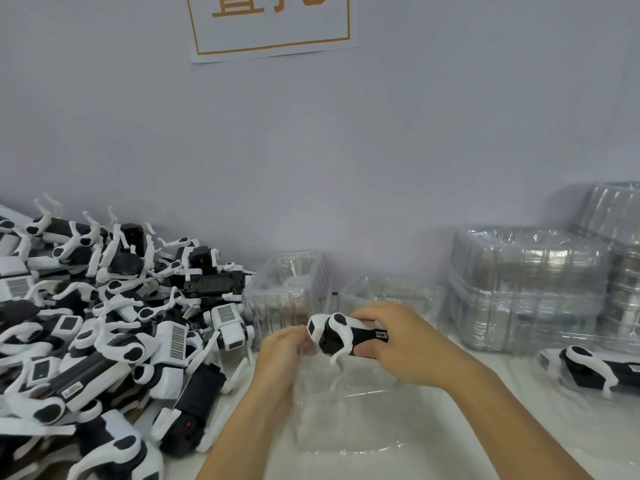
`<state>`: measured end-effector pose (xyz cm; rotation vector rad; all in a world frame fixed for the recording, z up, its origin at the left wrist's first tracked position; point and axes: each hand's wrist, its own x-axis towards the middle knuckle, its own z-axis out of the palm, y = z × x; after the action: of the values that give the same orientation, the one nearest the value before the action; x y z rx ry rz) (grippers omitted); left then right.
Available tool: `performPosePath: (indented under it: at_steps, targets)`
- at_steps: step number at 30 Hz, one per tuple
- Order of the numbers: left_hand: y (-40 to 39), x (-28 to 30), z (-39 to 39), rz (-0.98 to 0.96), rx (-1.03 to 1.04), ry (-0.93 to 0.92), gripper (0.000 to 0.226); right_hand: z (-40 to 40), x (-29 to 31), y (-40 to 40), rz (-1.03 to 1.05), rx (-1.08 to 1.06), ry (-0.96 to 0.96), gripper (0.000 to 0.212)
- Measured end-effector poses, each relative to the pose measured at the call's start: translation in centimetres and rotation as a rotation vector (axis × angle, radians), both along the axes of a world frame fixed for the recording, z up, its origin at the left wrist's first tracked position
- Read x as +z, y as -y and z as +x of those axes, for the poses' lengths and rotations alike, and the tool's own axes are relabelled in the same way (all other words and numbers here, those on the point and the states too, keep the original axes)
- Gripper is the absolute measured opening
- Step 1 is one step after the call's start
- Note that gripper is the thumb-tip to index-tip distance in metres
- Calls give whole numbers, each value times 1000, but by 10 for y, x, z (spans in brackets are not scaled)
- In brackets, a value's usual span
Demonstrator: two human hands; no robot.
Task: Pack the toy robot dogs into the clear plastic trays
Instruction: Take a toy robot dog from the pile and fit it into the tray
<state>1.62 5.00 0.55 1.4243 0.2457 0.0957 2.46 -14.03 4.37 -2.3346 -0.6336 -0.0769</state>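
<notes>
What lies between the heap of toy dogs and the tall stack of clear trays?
Head view: two loose clear trays and both hands, left hand and right hand, holding one toy dog.

Paper sign (273, 26) on the wall, well above and beyond both hands: orange frame, orange characters cut off at the top edge, so unreadable. Small label (381, 335) on the dark body of the dog (341, 336) by the right hand's fingers: print too small to read. Another label (71, 389) on a dog in the pile (104, 323) left of the left hand, likewise illegible.
</notes>
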Motion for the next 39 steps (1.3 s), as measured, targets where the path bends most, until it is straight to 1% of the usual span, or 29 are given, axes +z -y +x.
performPosePath:
  at_steps: [2, 6, 8, 11, 14, 16, 18, 20, 22, 25, 33, 39]
  targets:
    - [-1, 1, 0, -12, -9, -4, 22, 0, -2, -2, -79, -25, 29, 13]
    - [-3, -3, 4, -33, 43, -7, 20, -1, -9, -9, -178, -53, 57, 27]
    - [-3, -3, 6, -40, 52, -16, 20, -1, -12, -11, -142, -48, 20, 27]
    - [-4, -7, 4, -61, 16, -23, 27, -1, -16, -11, -43, -57, -29, 30]
    - [-4, -4, 3, -131, -117, -57, 37, -1, -19, -11, -9, -90, -20, 31]
    - [-1, -2, 5, -85, -162, -79, 35, 0, -20, -13, -8, -106, -9, 30]
    - [1, -2, 9, -17, -114, -99, 26, 0, -20, -13, 3, -106, -16, 30]
    - [0, -7, 6, -67, -126, -48, 20, 0, -20, -13, 13, -102, -23, 29]
    - [-2, -9, 1, -110, -142, -29, 20, 0, -20, -12, 16, -101, -25, 29]
    - [-3, -12, 1, -125, -131, -25, 20, 1, -21, -12, 31, -103, -30, 30]
    - [-3, -10, 1, -121, -108, -11, 21, 1, -20, -13, 54, -96, -32, 40]
    - [-3, -11, 2, -123, -122, 4, 24, 1, -19, -13, 48, -83, -45, 38]
